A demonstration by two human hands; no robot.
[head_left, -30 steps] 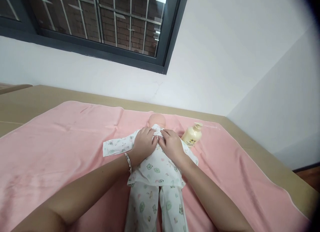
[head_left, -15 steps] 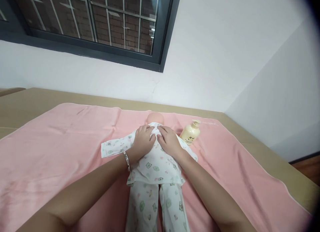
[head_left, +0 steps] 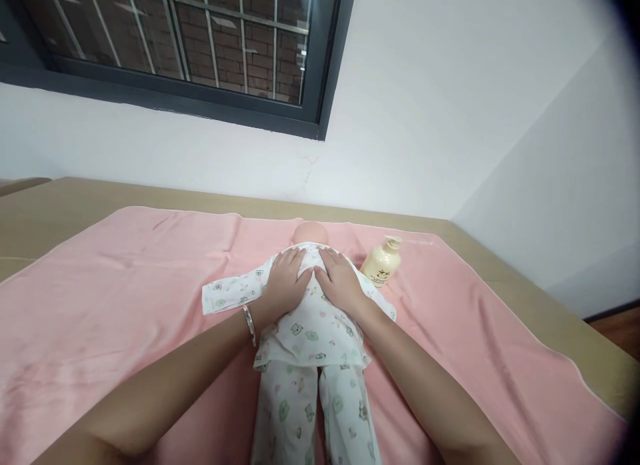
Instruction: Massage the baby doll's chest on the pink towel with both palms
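A baby doll (head_left: 311, 233) lies on the pink blanket (head_left: 150, 291), its bald head toward the wall. It wears a white printed pajama top (head_left: 313, 338) and matching pants (head_left: 287, 411). My left hand (head_left: 287, 281) rests flat on the upper left of the top, fingers stretched out. On the upper right, my right hand (head_left: 339, 278) lies flat in the same way. The two thumbs nearly meet at the middle. Both palms press on the cloth, and neither hand grips anything. The doll's face is not visible.
A pale yellow pump bottle (head_left: 383, 261) leans on the blanket to the right of the doll. Around the blanket runs a tan surface (head_left: 115, 188). Behind it stand a white wall (head_left: 400, 118) and a dark-framed barred window (head_left: 320, 111).
My fingers have spread outward a little and lie flatter on the top; before, the fingertips were closer together near the collar. The view has shifted slightly.
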